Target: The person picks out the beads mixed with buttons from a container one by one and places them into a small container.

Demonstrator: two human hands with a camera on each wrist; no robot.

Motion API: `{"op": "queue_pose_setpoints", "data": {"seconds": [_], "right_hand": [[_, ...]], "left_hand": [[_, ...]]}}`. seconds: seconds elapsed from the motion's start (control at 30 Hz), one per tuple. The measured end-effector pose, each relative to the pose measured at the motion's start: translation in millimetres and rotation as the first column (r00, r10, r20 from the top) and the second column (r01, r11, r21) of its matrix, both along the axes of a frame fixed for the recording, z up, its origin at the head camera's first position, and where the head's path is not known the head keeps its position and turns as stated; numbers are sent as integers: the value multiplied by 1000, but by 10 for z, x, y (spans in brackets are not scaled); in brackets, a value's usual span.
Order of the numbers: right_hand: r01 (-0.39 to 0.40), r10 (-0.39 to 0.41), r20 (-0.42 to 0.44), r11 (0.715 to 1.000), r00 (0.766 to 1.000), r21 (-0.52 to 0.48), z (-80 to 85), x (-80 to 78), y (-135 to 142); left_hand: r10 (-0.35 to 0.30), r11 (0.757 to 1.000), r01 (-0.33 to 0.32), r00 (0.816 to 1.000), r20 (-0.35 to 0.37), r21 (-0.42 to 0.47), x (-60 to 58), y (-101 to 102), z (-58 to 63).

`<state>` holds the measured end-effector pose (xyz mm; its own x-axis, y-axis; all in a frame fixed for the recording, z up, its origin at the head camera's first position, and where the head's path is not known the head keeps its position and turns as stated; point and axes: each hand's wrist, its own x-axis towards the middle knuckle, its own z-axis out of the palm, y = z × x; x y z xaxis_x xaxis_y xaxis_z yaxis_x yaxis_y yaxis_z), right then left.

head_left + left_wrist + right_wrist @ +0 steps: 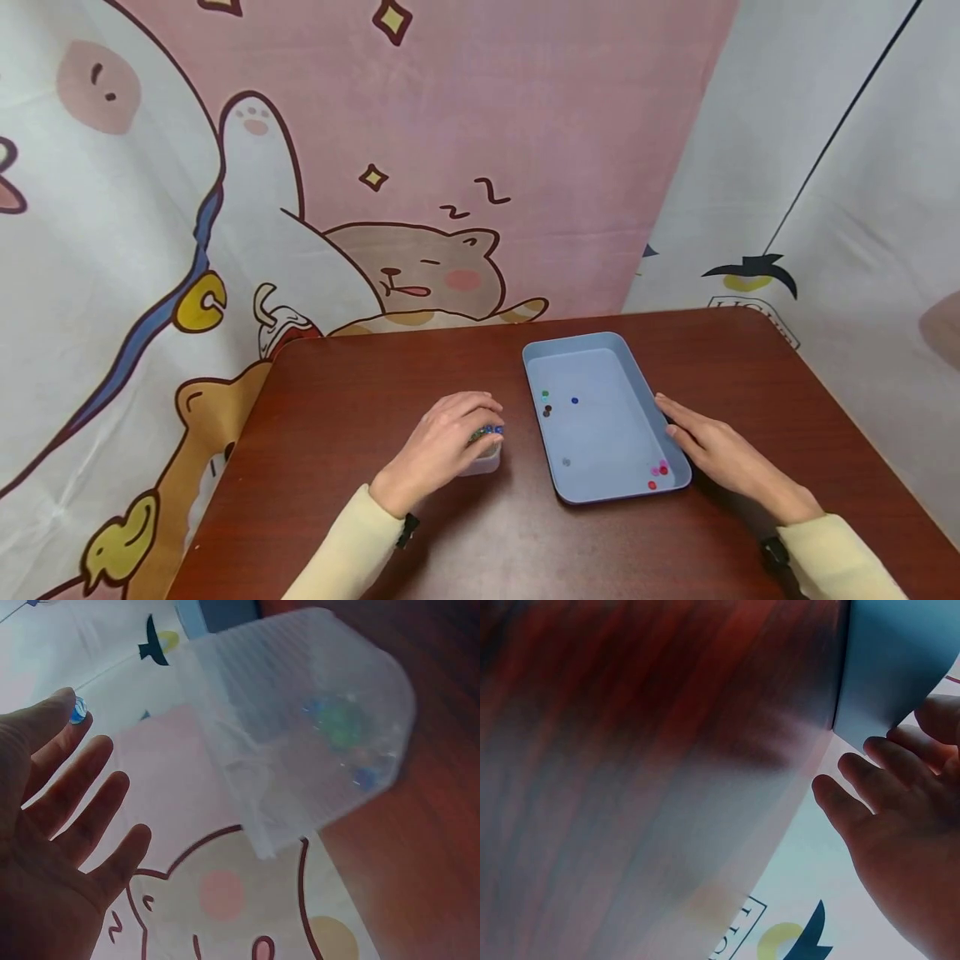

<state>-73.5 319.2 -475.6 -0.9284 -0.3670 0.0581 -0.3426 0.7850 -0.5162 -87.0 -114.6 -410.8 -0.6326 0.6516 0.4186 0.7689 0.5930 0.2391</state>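
Between thumb and forefinger my left hand (450, 437) pinches a small blue bead (79, 710); its other fingers are spread. Right by that hand stands a translucent plastic box (277, 742) with blue and green beads in its bottom, partly hidden by the hand in the head view. To its right lies a shallow light-blue tray (600, 433). My right hand (712, 446) touches the tray's right side with loosely straight fingers and holds nothing.
Inside the tray, a green bead (545, 393), brown beads (547, 408) and a dark blue bead (575, 401) lie to the left. A pale bead (566, 462) is nearer the front; red beads (652, 485) and pink ones sit front right. A patterned curtain (480, 125) hangs behind the brown table (375, 367).
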Motion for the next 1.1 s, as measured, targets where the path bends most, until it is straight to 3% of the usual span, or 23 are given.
{"op": "queue_pose_setpoints", "data": {"seconds": [0.5,0.8,1.1], "right_hand": [[12,-12,-8,1000,1000,4,-2,1,13],[4,-4,10,1000,1000,1,5,-23,5],[-2,2,-13,1000,1000,-14,18,-23,17]], "left_hand": [[14,995,-21,997,-70,-96,-24,-243,-223],[26,996,-30,999,-47,-89,-35,-311,-321],[88,993,-87,996,9,-74,5,-408,-305]]}}
